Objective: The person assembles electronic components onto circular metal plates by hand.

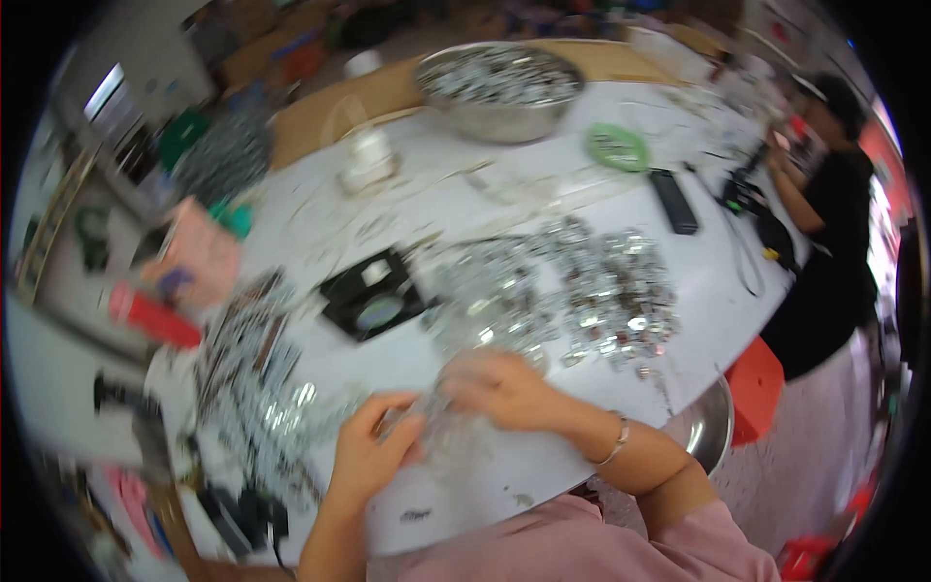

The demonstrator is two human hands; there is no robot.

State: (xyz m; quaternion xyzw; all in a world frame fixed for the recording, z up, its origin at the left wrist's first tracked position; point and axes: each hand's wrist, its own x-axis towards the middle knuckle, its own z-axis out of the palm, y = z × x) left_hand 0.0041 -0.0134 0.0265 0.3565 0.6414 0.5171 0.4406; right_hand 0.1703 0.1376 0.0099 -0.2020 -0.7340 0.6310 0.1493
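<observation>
My left hand (376, 444) is curled near the table's front edge, thumb and fingers closed on something clear and greyish that blur keeps me from making out. Close by on the right is my right hand (497, 388), palm down, its fingers smeared by motion. It wears a bracelet (615, 436) at the wrist. Beyond it spread small shiny clear packets (626, 301) in a wide pile. To the left of my left hand lies a heap of long silvery strips and clear wrapped pieces (257, 407). A black square device (373, 296) with a round plate sits past both hands.
A steel bowl (485, 121) full of small metallic pieces stands at the back. Also on the white table (572, 466) are a green dish (617, 147), a black oblong case (673, 202) and a white container (370, 160). Another person (829, 213) works at the right edge, near a red stool (754, 388).
</observation>
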